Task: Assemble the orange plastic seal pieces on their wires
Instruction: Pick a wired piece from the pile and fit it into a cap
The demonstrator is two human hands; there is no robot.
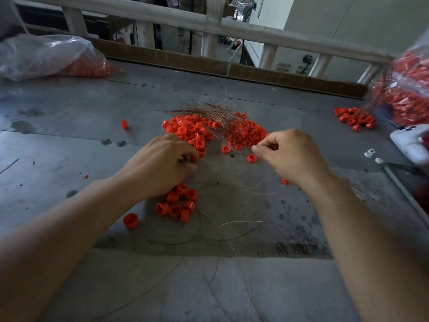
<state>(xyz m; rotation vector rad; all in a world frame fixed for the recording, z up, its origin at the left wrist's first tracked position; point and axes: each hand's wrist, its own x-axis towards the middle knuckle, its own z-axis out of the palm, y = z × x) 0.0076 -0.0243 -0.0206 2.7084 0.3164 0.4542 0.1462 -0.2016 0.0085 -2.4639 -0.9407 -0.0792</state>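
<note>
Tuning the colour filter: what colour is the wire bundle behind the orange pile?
Coppery brown. The wire bundle shows best in the head view, fanned out on the grey table.

The left hand (160,163) hides whatever its grip holds; the plastic bag (408,89) runs off the right edge.

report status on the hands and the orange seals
Left hand curled at the seal pile, grip hidden. Right hand pinching a thin wire. Loose seals by the left wrist, nothing blocking.
</note>
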